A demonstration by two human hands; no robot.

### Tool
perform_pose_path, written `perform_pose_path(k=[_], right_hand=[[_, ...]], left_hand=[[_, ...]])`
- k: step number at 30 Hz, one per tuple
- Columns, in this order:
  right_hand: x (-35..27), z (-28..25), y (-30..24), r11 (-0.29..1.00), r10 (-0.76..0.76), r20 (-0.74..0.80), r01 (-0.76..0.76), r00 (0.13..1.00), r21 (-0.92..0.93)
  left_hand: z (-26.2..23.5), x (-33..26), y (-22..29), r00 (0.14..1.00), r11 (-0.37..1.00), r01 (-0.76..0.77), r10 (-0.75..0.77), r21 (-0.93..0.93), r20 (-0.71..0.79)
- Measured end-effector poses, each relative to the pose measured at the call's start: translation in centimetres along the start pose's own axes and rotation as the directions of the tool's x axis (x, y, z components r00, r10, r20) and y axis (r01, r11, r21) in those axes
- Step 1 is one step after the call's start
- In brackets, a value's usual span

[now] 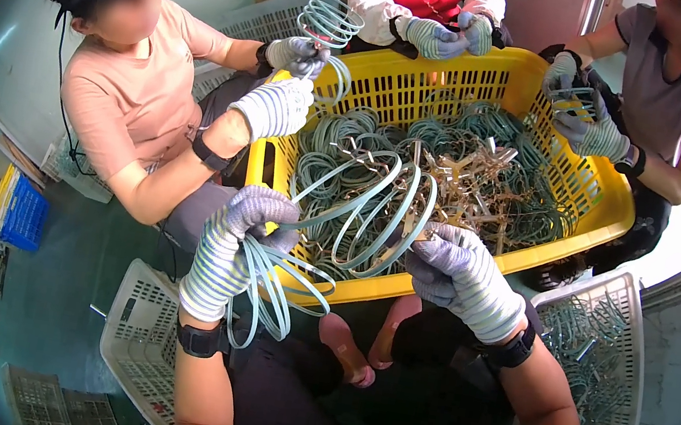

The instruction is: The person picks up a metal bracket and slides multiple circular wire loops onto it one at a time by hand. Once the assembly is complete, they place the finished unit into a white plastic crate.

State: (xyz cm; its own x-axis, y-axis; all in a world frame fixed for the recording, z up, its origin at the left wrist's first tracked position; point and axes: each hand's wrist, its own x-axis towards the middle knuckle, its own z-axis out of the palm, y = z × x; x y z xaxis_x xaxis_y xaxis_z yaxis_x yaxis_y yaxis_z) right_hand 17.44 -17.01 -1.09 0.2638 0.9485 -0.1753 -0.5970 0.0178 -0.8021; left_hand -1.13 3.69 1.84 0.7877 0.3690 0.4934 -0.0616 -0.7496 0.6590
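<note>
My left hand (240,245), in a striped work glove, is closed around a coiled grey-green strip (269,286). Loops of it hang below the fist, and others arch over to the right. My right hand (464,278), gloved alike, pinches the strip near the right end of those arching loops (391,207). Whether both hands hold one strip or two, I cannot tell. Both hands are over the near edge of a yellow slotted crate (399,290). Inside it lie many similar coils (354,129) and a heap of copper-coloured metal pieces (489,183).
Three co-workers in striped gloves sit around the crate; the left one holds up a coil (329,22). A white basket (632,378) with more strips stands at my right, another white basket (145,333) at my left. A blue bin (23,213) is far left.
</note>
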Motion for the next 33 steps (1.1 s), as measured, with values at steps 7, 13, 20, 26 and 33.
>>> perform_pose_path(k=[7,13,20,26,33], right_hand=[[0.2,-0.1,0.6,0.992,0.000,0.072,-0.009,0.997,0.127],[0.0,0.0,0.0,0.999,0.008,0.062,-0.012,0.998,0.053],[-0.1,0.1,0.0,1.000,0.000,0.057,-0.001,0.998,0.030],[-0.1,0.3,-0.1,0.999,0.028,0.070,-0.030,0.997,0.026],[-0.1,0.2,-0.1,1.000,0.024,0.061,-0.023,0.998,-0.014]], left_hand=[[0.4,-0.2,1.1,0.951,0.765,0.310,-0.254,-0.564,0.177],[-0.2,0.1,0.9,0.999,0.984,0.030,-0.037,-0.177,-0.034],[-0.3,0.2,1.1,1.000,0.986,0.017,-0.021,-0.168,-0.017],[0.0,-0.2,1.3,0.995,0.931,0.067,-0.089,-0.359,-0.044],[-0.1,-0.2,0.6,0.993,0.908,0.079,-0.107,-0.412,-0.045]])
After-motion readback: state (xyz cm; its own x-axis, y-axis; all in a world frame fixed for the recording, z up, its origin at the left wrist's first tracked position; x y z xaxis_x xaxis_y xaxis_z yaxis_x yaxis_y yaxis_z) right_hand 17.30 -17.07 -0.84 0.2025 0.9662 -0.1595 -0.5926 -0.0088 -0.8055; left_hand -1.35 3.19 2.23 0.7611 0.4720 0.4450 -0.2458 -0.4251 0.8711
